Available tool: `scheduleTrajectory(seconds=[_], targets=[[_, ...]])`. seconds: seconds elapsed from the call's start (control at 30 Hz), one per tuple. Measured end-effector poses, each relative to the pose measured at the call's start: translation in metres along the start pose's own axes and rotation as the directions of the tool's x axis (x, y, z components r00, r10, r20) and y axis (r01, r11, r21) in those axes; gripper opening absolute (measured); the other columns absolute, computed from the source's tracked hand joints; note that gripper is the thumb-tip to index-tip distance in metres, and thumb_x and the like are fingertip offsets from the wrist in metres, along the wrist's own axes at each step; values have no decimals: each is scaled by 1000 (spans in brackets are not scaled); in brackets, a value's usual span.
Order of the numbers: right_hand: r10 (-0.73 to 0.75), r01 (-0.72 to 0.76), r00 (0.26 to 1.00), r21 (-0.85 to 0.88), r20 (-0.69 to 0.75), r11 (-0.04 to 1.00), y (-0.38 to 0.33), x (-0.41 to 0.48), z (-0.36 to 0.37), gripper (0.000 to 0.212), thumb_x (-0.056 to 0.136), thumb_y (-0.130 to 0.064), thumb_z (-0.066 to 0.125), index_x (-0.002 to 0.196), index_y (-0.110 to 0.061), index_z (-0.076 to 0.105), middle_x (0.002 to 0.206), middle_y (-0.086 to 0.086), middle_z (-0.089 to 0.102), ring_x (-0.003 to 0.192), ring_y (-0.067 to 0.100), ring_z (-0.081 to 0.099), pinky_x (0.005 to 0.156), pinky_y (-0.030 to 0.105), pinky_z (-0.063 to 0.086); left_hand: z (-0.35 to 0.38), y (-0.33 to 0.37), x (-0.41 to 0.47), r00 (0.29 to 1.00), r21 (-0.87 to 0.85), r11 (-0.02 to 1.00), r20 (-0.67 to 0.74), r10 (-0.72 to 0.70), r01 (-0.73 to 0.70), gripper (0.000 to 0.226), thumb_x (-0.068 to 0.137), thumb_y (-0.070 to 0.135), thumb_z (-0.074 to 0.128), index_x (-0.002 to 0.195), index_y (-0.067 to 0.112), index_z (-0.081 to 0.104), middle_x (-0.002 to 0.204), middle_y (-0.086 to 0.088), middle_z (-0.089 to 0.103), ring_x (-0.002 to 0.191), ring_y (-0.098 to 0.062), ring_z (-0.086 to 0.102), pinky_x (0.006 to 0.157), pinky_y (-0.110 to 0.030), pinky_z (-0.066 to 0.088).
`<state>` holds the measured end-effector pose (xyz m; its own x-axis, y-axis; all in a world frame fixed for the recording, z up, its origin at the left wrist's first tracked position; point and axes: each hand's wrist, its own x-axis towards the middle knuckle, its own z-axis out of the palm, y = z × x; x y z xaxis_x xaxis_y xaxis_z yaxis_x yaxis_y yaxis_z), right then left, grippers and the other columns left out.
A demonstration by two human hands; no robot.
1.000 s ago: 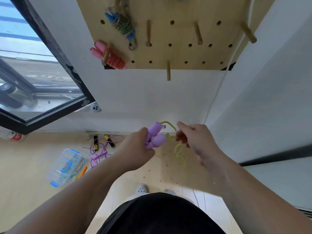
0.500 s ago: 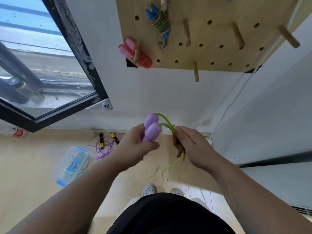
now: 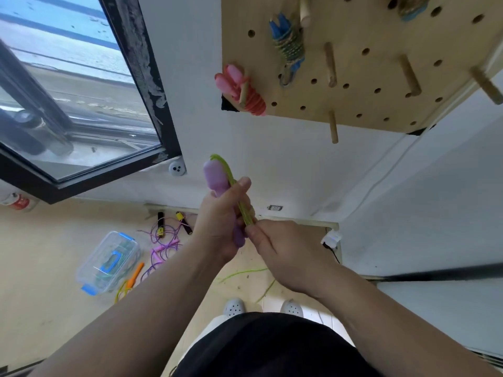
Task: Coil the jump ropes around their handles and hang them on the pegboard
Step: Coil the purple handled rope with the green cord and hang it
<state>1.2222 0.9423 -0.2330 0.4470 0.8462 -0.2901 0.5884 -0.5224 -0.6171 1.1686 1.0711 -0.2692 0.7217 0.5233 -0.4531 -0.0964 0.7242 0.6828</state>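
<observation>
Purple handles [image 3: 215, 178] of smooth, matte plastic stand nearly upright in front of the person's chest, the rounded end pointing up toward the pegboard [image 3: 381, 104] and leaning a little to the left, the other end poking out below the grip. The left hand [image 3: 220, 221] wraps its fingers round them, with the thumb laid across the top. Whether one handle or two lie in that grip is hard to tell. A thin, glossy green rope [image 3: 233, 183] leaves the upper end in a tight loop and runs down along the handles' long axis, under the left thumb. The right hand [image 3: 283, 251] pinches it with curled fingers just beside the lower part of the handles, so both hands touch. More of the rope trails loose on the pale floor [image 3: 40, 268] between the hands and the white perforated shoes [image 3: 234, 307]. The pegboard is light plywood drilled with round holes and set with wooden pegs that stick out toward the camera. On one peg at its lower left corner hangs a pink rope bundle [image 3: 246, 93], coiled tight round its handles. On another hangs a blue-handled rope [image 3: 289, 47] wound with speckled green cord. On the floor to the left lie a clear plastic box [image 3: 109, 262] with blue latches, a tangled purple rope [image 3: 163, 248] with black and yellow handles, and an orange handle [image 3: 136, 276].
</observation>
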Motion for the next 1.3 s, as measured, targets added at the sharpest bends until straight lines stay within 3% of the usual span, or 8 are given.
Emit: scheduleTrajectory(seconds=[0.23,0.37,0.5,0.63,0.9,1.03,1.17,1.3], targets=[[-33,35,995,23,-96,999,9,5,-6,41,103,-52,28,70,-33,41,67,-6,54,67,17,53,65,40,44,12,5,4,998,-204,978,35,42,-34,21,81,33,68,73,17,55,63,-3,48,53,-17,48,52,-29,45],[-18,24,987,31,-160,999,21,7,-14,42,103,-52,26,69,-34,43,66,-5,56,65,17,55,63,42,46,18,6,5,995,-157,983,26,96,-90,24,90,31,65,87,9,59,75,-8,59,67,-21,59,64,-35,53],[5,-8,994,-24,-108,1000,25,8,-17,43,106,-50,25,75,-32,48,68,-6,55,68,18,56,66,42,47,23,7,5,984,-39,988,93,154,-151,12,90,16,66,82,10,58,69,-4,57,67,-20,57,64,-35,49],[-22,18,1000,-155,-22,988,19,9,-18,45,105,-50,20,101,-31,60,83,-2,66,78,20,61,72,40,49,29,11,6,964,157,966,203,172,-205,19,69,14,74,63,25,60,63,2,51,57,-17,44,59,-38,22],[42,-55,994,-115,-105,992,23,14,-21,44,106,-50,27,82,-23,53,66,-7,49,71,21,55,68,42,47,31,7,16,963,-69,990,230,138,-126,15,92,11,56,79,16,50,67,-1,37,59,-16,39,63,-31,34],[161,-151,986,152,-52,977,26,17,-26,36,102,-56,31,109,-26,51,77,-4,61,70,13,59,68,37,49,31,7,14,959,-97,986,237,153,-133,18,94,14,55,77,18,50,69,-1,38,63,-15,42,66,-30,42],[216,-242,969,623,118,744,27,19,-42,22,106,-48,38,124,-42,50,76,7,68,47,10,37,51,26,32,33,6,12,957,-224,967,233,174,-121,18,96,17,56,78,18,57,74,-3,50,74,-18,55,83,-37,46],[204,-204,973,804,105,558,27,20,-37,29,109,-36,38,118,-20,60,82,15,70,52,15,22,47,25,22,41,5,8,952,-160,968,211,223,-192,15,96,27,57,83,24,63,98,-4,70,104,-23,66,85,-37,47]])
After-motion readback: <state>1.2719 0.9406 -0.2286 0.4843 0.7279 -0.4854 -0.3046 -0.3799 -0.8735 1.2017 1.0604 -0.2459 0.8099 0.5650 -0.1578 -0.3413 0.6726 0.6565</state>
